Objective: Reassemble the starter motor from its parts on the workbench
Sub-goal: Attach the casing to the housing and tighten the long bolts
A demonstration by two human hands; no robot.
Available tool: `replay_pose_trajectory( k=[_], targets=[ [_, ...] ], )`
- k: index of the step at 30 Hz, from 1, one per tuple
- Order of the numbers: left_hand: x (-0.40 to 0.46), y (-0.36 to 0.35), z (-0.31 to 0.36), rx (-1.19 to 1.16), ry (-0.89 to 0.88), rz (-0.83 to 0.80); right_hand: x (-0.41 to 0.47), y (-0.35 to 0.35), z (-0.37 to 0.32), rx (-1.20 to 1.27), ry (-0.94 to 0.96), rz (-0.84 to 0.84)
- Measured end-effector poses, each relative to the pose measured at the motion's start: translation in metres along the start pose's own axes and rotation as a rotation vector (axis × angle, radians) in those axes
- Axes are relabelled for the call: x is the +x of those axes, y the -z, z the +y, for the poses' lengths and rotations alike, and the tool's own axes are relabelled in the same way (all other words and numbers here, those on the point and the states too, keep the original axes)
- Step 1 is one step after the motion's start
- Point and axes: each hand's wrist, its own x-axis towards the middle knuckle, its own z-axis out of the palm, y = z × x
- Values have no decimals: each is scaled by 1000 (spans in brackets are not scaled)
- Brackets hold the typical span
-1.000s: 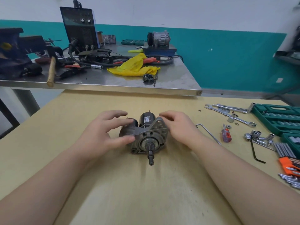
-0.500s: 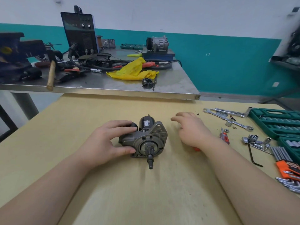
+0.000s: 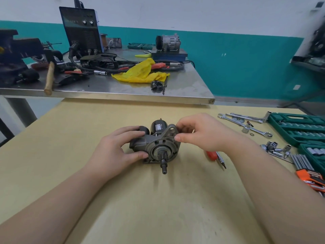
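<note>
The grey starter motor (image 3: 158, 145) lies on the tan workbench (image 3: 158, 208) with its flange and splined shaft (image 3: 163, 164) pointing toward me. My left hand (image 3: 114, 150) grips the housing from the left, fingers over the top and thumb on the flange rim. My right hand (image 3: 202, 134) is at the motor's right side. Its curled fingertips and thumb pinch the flange's upper right ear. The curled fingers hide whether they also hold some small part.
A red-handled screwdriver (image 3: 213, 155) lies just under my right wrist. Further right are wrenches (image 3: 246, 124), loose sockets (image 3: 274, 147), a green socket case (image 3: 299, 127) and orange-held hex keys (image 3: 309, 175). A cluttered steel table (image 3: 123, 95) stands beyond the bench's far edge.
My right hand left the motor, reached right over the bench near the thin rod, then came back to the flange's right ear. My left hand kept its hold on the housing.
</note>
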Motion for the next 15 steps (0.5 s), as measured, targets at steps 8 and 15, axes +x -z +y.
replay_pose_trajectory(
  k=[8,15],
  targets=[
    [31,-28,3,30,48,-59,6,4,32,-29,-48,117],
    [66,-39,8,18,60,-156,7,7,51,30,-107,207]
  ],
)
